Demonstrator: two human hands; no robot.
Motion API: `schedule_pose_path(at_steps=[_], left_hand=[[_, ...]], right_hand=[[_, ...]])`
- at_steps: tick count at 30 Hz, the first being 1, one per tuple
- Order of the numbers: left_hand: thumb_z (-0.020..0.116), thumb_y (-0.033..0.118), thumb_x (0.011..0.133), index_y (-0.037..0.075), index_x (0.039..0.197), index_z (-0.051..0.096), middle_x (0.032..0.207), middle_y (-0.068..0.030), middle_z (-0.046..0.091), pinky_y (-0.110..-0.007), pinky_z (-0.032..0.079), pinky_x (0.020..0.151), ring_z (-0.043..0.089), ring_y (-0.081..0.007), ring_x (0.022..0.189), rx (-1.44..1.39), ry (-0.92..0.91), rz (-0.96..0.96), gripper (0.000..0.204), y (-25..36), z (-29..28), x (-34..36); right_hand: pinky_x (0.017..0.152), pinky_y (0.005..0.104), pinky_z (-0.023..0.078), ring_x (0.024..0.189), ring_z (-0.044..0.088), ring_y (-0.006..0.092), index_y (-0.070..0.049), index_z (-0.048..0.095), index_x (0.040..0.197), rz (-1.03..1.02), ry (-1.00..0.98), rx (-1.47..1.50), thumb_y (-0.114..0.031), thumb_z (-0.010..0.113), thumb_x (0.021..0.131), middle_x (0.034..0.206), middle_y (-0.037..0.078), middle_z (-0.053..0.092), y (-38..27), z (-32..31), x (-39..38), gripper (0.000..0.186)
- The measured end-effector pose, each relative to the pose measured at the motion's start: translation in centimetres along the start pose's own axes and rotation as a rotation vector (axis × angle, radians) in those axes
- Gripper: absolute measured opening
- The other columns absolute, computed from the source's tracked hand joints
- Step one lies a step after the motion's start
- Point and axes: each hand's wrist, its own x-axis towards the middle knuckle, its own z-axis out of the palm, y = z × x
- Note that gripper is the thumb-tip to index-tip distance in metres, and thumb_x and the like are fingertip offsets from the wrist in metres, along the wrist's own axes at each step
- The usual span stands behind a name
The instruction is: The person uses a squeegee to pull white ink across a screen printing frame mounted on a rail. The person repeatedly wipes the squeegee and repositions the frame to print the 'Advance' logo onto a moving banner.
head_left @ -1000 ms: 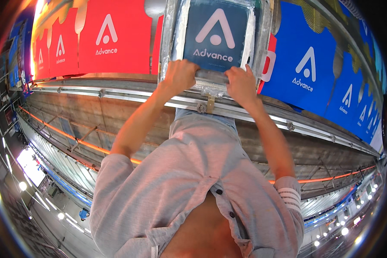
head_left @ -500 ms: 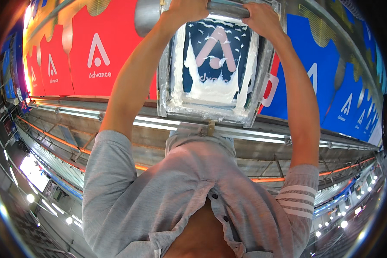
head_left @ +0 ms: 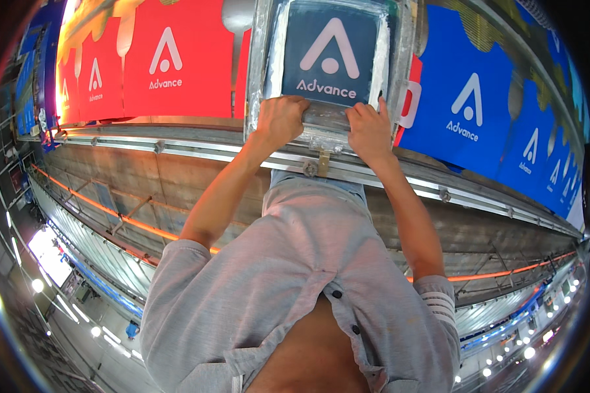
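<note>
A screen-printing frame point(head_left: 257, 82) with pale, ink-smeared edges lies in front of me. Through its window shows a dark blue field point(head_left: 298, 49) bearing a white triangular mark, a dot and a line of lettering. White ink point(head_left: 276, 56) runs in thick strips down both sides of the window. Across the near end of the frame lies a squeegee point(head_left: 326, 115) with a greyish bar. My left hand point(head_left: 280, 121) is closed round its left end, and my right hand point(head_left: 372, 131) grips the right end. The squeegee's blade is hidden beneath the bar.
Red printed panels point(head_left: 177, 101) lie in a row to the left, and blue printed panels point(head_left: 432, 128) to the right. A metal rail point(head_left: 210, 149) runs along the near edge, with a round knob point(head_left: 310, 168) below the frame. Nearer still is an orange pipe point(head_left: 131, 219).
Both hands have drawn the squeegee from the far end of the frame to the near end. The white ink that streaked the window's middle is gone from there, and the dark field shows cleanly.
</note>
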Motion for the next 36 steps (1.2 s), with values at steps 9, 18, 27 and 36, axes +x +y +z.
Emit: schedule_pose_path(at_steps=[9,18,27,36], left_hand=[[0.067,0.003,0.066,0.005,0.109,0.072,0.112,-0.013,0.071,-0.043,0.048,0.1,0.064,-0.0297,0.112,0.163,0.428,0.21,0.043,2.0,6.5,-3.3],[0.075,0.004,0.061,0.001,0.098,0.074,0.103,-0.0225,0.071,-0.048,0.054,0.079,0.069,-0.0392,0.096,-0.004,-0.602,-0.114,0.036,1.9,0.6,7.4],[0.086,0.01,0.051,-0.006,0.105,0.071,0.104,-0.0244,0.071,-0.047,0.051,0.079,0.067,-0.0373,0.096,-0.067,-1.063,0.117,0.058,-3.5,-4.6,21.5],[0.067,0.009,0.07,0.006,0.099,0.074,0.095,-0.0166,0.072,-0.047,0.054,0.076,0.069,-0.0355,0.094,0.032,0.152,0.103,0.03,-5.2,-9.4,27.3]], right_hand=[[0.105,0.0497,0.039,0.122,0.055,0.0305,-0.006,0.063,0.127,0.118,0.145,0.424,-0.036,0.079,0.08,0.126,0.013,0.062,1.6,-4.1,-0.8,0.058],[0.092,0.0411,0.049,0.108,0.062,0.0338,-0.001,0.062,0.126,0.673,0.506,0.363,-0.036,0.079,0.083,0.116,0.021,0.066,11.8,0.2,-0.9,0.058],[0.062,0.034,0.049,0.071,0.061,0.0193,-0.001,0.059,0.129,0.891,0.415,0.892,-0.028,0.076,0.086,0.099,0.012,0.067,12.6,2.5,0.4,0.054],[0.043,0.0261,0.037,0.052,0.048,0.0074,-0.003,0.058,0.127,0.921,0.401,1.142,-0.016,0.074,0.087,0.082,0.004,0.062,9.6,-2.2,1.2,0.045]])
